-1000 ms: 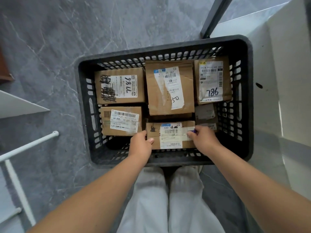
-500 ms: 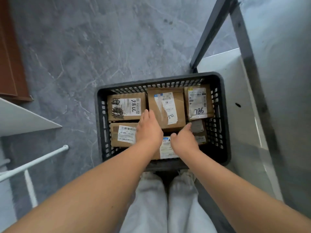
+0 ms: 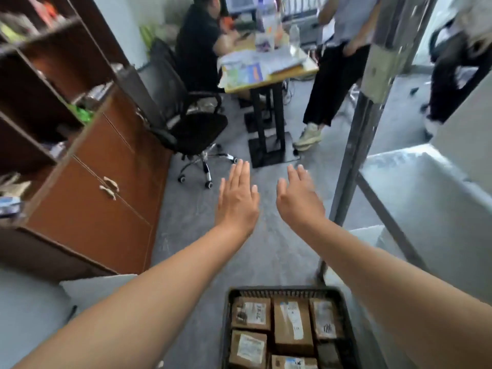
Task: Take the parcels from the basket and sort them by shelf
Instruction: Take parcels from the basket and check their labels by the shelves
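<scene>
A black slatted basket (image 3: 226,323) stands on the grey floor at the bottom of the view, holding several brown cardboard parcels (image 3: 292,324) with white labels. My left hand (image 3: 237,200) and my right hand (image 3: 299,202) are stretched out flat, palms down, well above and beyond the basket. Both hands are empty, fingers straight and close together. Neither touches a parcel.
A brown cabinet (image 3: 101,187) with open shelves stands on the left. A black office chair (image 3: 191,121), a desk (image 3: 269,67) and people are ahead. A metal post (image 3: 356,145) and a white shelf surface (image 3: 426,198) rise on the right.
Both hands let go of the front parcel and lifted out of the basket, flattening out in front. The view swung up from the basket to the room.
</scene>
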Demonstrator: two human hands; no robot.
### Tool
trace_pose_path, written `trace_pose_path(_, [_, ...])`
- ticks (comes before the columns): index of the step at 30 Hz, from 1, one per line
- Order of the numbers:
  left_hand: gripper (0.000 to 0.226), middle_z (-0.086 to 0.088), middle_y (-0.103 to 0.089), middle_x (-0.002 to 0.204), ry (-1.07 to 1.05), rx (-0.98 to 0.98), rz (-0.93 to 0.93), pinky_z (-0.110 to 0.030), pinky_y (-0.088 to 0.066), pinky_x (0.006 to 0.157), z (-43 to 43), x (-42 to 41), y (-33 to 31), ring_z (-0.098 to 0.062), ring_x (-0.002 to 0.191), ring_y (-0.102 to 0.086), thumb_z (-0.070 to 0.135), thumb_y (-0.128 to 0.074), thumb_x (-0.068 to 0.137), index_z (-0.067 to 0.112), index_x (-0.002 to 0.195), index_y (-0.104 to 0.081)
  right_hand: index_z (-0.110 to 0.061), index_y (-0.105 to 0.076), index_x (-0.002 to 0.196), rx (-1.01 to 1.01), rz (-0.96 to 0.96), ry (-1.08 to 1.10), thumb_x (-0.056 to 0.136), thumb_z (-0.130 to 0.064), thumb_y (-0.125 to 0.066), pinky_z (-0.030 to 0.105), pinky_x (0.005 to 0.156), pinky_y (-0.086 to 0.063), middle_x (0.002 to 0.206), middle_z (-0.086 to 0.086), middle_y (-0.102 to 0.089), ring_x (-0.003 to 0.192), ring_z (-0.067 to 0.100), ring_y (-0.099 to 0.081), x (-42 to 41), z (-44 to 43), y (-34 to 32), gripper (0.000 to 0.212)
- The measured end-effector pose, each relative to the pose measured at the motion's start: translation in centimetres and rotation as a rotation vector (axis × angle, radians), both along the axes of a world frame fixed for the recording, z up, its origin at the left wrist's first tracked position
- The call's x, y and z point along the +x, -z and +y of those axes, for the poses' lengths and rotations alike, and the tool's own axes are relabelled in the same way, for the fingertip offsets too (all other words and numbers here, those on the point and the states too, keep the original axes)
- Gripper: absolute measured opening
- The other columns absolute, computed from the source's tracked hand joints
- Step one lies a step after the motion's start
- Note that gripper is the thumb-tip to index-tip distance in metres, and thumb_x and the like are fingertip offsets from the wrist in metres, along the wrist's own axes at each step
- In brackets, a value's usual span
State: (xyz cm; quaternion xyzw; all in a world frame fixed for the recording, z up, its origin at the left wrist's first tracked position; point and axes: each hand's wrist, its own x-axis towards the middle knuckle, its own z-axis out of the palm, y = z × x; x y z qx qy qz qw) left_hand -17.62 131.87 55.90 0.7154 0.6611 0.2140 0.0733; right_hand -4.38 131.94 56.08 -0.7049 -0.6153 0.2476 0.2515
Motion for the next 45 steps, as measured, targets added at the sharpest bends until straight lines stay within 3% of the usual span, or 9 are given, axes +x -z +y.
trace_pose_path(6, [0.058,-0.002,-0.009,0.164,0.054,0.405,-0.016,-0.039,-0.004,0.123,0.3,0.2,-20.3,-0.013,0.152,-0.004,0.023,-0.036,0.103,0.012,0.156,-0.015,-0.013,-0.006,0.158,0.387,-0.317,-0.036,0.105,-0.035,-0.022,0.039,0.122,-0.013,0.165,0.003,0.006,0.152,0.017,0.005,0.3,0.3,-21.4,0.059])
trace_pose_path(8, [0.058,-0.002,-0.009,0.165,0.091,0.515,-0.013,-0.041,-0.004,0.123,0.1,-0.2,-25.3,-0.012,0.152,-0.003,0.023,-0.036,0.102,0.012,0.156,-0.016,-0.014,-0.002,0.158,0.526,-0.329,-0.015,0.105,-0.035,-0.025,0.038,0.123,-0.007,0.165,0.001,0.006,0.152,0.015,0.005,0.5,0.0,-27.2,0.061])
trace_pose_path(14, [0.061,0.0,-0.004,0.165,0.142,0.701,0.014,-0.041,-0.003,0.124,0.1,-1.1,-34.9,-0.012,0.152,0.001,0.026,-0.034,0.103,0.013,0.157,-0.008,-0.016,-0.008,0.158,0.837,-0.409,0.04,0.104,-0.034,-0.035,0.039,0.123,0.003,0.165,-0.002,-0.003,0.152,0.013,0.001,0.6,-2.0,-37.7,0.064])
trace_pose_path(20, [0.063,0.001,0.004,0.165,0.251,0.744,0.07,-0.038,0.006,0.123,-0.4,-3.1,-36.5,-0.011,0.151,0.008,0.03,-0.033,0.104,0.015,0.157,-0.003,-0.018,0.0,0.158,0.725,-0.389,0.226,0.104,-0.037,-0.031,0.042,0.123,0.007,0.165,-0.003,0.004,0.152,0.014,0.005,-0.9,-4.2,-38.6,0.065])
trace_pose_path(29, [0.059,-0.005,0.009,0.164,0.496,0.708,-0.022,-0.043,0.001,0.123,-3.1,-0.7,-36.3,-0.017,0.151,0.01,0.031,-0.022,0.105,0.011,0.156,0.001,-0.02,0.003,0.157,0.668,-0.564,0.4,0.105,-0.038,-0.027,0.04,0.12,0.013,0.165,-0.005,0.009,0.15,0.008,0.012,-1.0,-11.2,-37.5,0.063])
trace_pose_path(33, [0.057,-0.004,0.008,0.164,0.649,0.671,-0.154,-0.034,0.014,0.12,-7.6,3.2,-36.9,-0.017,0.151,0.013,0.029,-0.022,0.106,0.011,0.157,-0.002,-0.022,0.001,0.157,0.626,-0.689,0.53,0.104,-0.043,-0.028,0.044,0.121,0.012,0.164,-0.006,0.008,0.15,0.01,0.01,1.4,-16.6,-37.8,0.064])
trace_pose_path(37, [0.059,-0.001,0.019,0.162,0.737,0.705,-0.123,-0.037,0.015,0.12,-13.0,6.4,-37.3,-0.013,0.148,0.021,0.03,-0.019,0.106,0.014,0.156,0.009,-0.021,0.002,0.157,0.57,-0.762,0.652,0.1,-0.053,-0.027,0.046,0.122,0.009,0.164,-0.003,0.008,0.151,0.013,0.009,3.4,-22.4,-39.6,0.072])
trace_pose_path(41, [0.06,0.001,0.025,0.16,0.791,0.738,-0.114,-0.042,0.011,0.122,-18.5,9.9,-39.5,-0.014,0.147,0.025,0.038,-0.011,0.104,0.016,0.154,0.014,-0.023,0.003,0.157,0.609,-0.823,0.723,0.092,-0.057,-0.004,0.043,0.121,0.013,0.163,-0.006,0.011,0.15,0.011,0.014,5.0,-28.2,-42.0,0.073])
trace_pose_path(45, [0.062,0.001,0.024,0.161,0.85,0.731,-0.161,-0.044,0.011,0.121,-25.0,14.5,-41.9,-0.014,0.147,0.024,0.044,-0.01,0.104,0.017,0.156,0.012,-0.023,0.001,0.157,0.636,-0.827,0.816,0.104,-0.045,-0.021,0.038,0.119,0.017,0.164,-0.007,0.009,0.148,0.007,0.016,8.1,-35.1,-43.8,0.062])
